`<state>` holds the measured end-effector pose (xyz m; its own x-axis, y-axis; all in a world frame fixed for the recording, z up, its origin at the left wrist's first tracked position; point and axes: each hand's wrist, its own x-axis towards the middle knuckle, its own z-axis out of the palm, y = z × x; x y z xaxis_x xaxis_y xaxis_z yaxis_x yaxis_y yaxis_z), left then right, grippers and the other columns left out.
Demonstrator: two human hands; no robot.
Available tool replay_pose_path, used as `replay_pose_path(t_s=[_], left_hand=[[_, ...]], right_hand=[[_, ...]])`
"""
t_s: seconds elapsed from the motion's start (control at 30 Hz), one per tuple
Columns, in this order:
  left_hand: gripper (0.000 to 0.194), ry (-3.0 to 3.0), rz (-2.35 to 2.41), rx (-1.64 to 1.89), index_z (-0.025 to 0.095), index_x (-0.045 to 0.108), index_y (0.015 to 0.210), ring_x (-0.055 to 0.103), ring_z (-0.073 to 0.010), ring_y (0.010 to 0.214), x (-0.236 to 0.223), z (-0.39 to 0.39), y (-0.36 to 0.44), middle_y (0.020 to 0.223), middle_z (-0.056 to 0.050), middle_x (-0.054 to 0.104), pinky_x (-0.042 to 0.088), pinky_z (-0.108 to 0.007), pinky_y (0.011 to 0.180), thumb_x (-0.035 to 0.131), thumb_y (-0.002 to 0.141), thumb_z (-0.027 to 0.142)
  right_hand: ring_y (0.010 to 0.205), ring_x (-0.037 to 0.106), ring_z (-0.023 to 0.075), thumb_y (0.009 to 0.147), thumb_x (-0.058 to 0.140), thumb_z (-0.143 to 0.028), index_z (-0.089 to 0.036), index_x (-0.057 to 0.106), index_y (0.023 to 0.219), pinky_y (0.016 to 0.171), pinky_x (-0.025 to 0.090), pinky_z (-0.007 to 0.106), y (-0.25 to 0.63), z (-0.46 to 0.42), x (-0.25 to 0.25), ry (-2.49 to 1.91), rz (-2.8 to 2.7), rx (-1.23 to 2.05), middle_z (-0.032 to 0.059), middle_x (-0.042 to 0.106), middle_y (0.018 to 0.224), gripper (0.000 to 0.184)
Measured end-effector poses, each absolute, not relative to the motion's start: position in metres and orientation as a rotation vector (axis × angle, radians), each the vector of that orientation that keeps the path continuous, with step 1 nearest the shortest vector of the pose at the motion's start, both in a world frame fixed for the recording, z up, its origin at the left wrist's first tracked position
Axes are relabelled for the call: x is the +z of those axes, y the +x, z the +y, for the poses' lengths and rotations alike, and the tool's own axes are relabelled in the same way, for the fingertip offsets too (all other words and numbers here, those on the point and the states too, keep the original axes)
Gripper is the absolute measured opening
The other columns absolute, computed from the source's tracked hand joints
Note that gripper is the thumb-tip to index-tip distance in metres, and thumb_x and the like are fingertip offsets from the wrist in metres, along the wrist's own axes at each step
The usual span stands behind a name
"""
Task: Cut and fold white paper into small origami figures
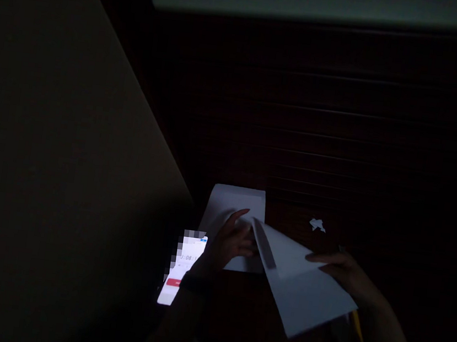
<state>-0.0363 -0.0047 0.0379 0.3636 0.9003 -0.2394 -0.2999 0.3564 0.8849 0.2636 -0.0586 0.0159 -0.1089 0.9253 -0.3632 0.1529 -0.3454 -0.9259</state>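
Observation:
A white sheet of paper (pixel 305 291) hangs tilted over the dark table, pinched near its upper right edge between the thumb and fingers of my right hand (pixel 343 271). One corner of it points toward my left hand (pixel 234 241). That hand is open, index finger stretched out and the other fingers loosely bent, just left of the corner. Whether it touches the sheet I cannot tell. Beneath my left hand more white paper (pixel 237 200) lies flat on the table; whether it is one sheet or several is unclear.
A lit phone (pixel 174 292) showing a timer lies left of my left wrist, partly covered by it. A small folded white paper piece (pixel 317 224) rests farther back. Something yellow (pixel 357 326) shows beside my right forearm. Dark slatted panelling (pixel 323 110) rises behind; a wall (pixel 69 146) bounds the left.

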Motion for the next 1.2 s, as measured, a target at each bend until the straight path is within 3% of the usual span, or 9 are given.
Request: replay_pose_path(t_s=[0.1, 0.3, 0.4, 0.53, 0.63, 0.77, 0.93, 1.07, 1.2], left_hand=[[0.041, 0.790, 0.882, 0.985, 0.029, 0.046, 0.113, 0.064, -0.0162, 0.073, 0.034, -0.008, -0.021, 0.105, -0.007, 0.061, 0.049, -0.027, 0.058, 0.057, 0.078, 0.048], [0.030, 1.024, 1.078, 0.999, 0.016, 0.055, 0.073, 0.055, -0.0115, 0.063, 0.018, -0.007, -0.011, 0.070, -0.001, 0.057, 0.040, -0.019, 0.053, 0.064, 0.072, 0.045], [0.031, 1.158, 1.169, 1.072, 0.015, 0.052, 0.062, 0.050, -0.0101, 0.058, 0.009, -0.001, -0.012, 0.060, 0.002, 0.051, 0.037, -0.019, 0.052, 0.067, 0.070, 0.041], [0.029, 1.268, 1.161, 1.034, 0.014, 0.055, 0.065, 0.049, -0.0100, 0.057, 0.000, -0.002, -0.004, 0.060, 0.002, 0.053, 0.035, -0.019, 0.050, 0.067, 0.069, 0.040], [0.025, 1.296, 1.060, 0.964, 0.015, 0.056, 0.071, 0.052, -0.0104, 0.059, -0.003, -0.012, 0.007, 0.064, 0.002, 0.057, 0.037, -0.019, 0.052, 0.066, 0.071, 0.038], [0.024, 1.335, 0.986, 0.885, 0.017, 0.058, 0.089, 0.058, -0.0123, 0.063, -0.002, -0.025, 0.018, 0.069, 0.000, 0.062, 0.040, -0.019, 0.052, 0.064, 0.074, 0.035], [0.045, 1.410, 1.055, 0.945, 0.022, 0.054, 0.116, 0.060, -0.0132, 0.065, 0.000, -0.032, 0.023, 0.070, 0.001, 0.063, 0.045, -0.021, 0.057, 0.065, 0.074, 0.033], [0.039, 1.452, 1.124, 0.940, 0.023, 0.061, 0.113, 0.063, -0.0164, 0.073, -0.003, -0.035, 0.026, 0.082, -0.002, 0.069, 0.050, -0.025, 0.064, 0.062, 0.076, 0.036], [0.032, 1.433, 1.065, 0.958, 0.024, 0.064, 0.109, 0.062, -0.0199, 0.095, -0.004, -0.038, 0.027, 0.108, -0.003, 0.067, 0.049, -0.030, 0.083, 0.060, 0.079, 0.032]], right_hand=[[0.071, 0.062, 0.0194, 0.074, 0.061, -0.036, -0.025, 0.070, 0.101, 0.057, 0.047, 0.028, 0.243, -0.053, 0.016, -1.513, -1.213, 1.356, 0.0048, 0.070, 0.096, 0.030], [0.080, 0.062, 0.0215, 0.082, 0.052, -0.034, -0.026, 0.068, 0.105, 0.068, 0.049, 0.032, 0.215, -0.053, 0.027, -1.440, -1.480, 1.332, 0.0041, 0.070, 0.097, 0.030], [0.098, 0.060, 0.0255, 0.076, 0.062, -0.033, -0.029, 0.061, 0.115, 0.083, 0.047, 0.039, 0.213, -0.057, 0.037, -1.252, -1.477, 1.568, 0.0037, 0.061, 0.119, 0.039], [0.113, 0.051, 0.0274, 0.071, 0.070, -0.034, -0.035, 0.040, 0.132, 0.092, 0.041, 0.043, 0.207, -0.060, 0.040, -1.057, -1.139, 1.689, 0.0047, 0.044, 0.137, 0.068], [0.113, 0.051, 0.0276, 0.076, 0.064, -0.041, -0.032, 0.048, 0.126, 0.088, 0.044, 0.041, 0.189, -0.060, 0.036, -1.158, -0.894, 1.587, 0.0067, 0.051, 0.130, 0.054], [0.097, 0.060, 0.0277, 0.072, 0.068, -0.041, -0.024, 0.057, 0.115, 0.080, 0.048, 0.038, 0.168, -0.057, 0.032, -1.240, -0.844, 1.470, 0.0081, 0.063, 0.112, 0.048], [0.078, 0.063, 0.0232, 0.064, 0.075, -0.038, -0.022, 0.058, 0.108, 0.066, 0.050, 0.034, 0.168, -0.052, 0.019, -1.283, -0.749, 1.264, 0.0061, 0.067, 0.095, 0.050], [0.064, 0.062, 0.0207, 0.064, 0.075, -0.036, -0.024, 0.057, 0.109, 0.056, 0.050, 0.032, 0.174, -0.051, 0.007, -1.297, -0.692, 1.240, 0.0041, 0.068, 0.085, 0.049], [0.067, 0.063, 0.0209, 0.066, 0.075, -0.030, -0.023, 0.058, 0.106, 0.057, 0.051, 0.032, 0.176, -0.052, 0.007, -1.242, -0.668, 1.293, 0.0036, 0.068, 0.087, 0.044]])
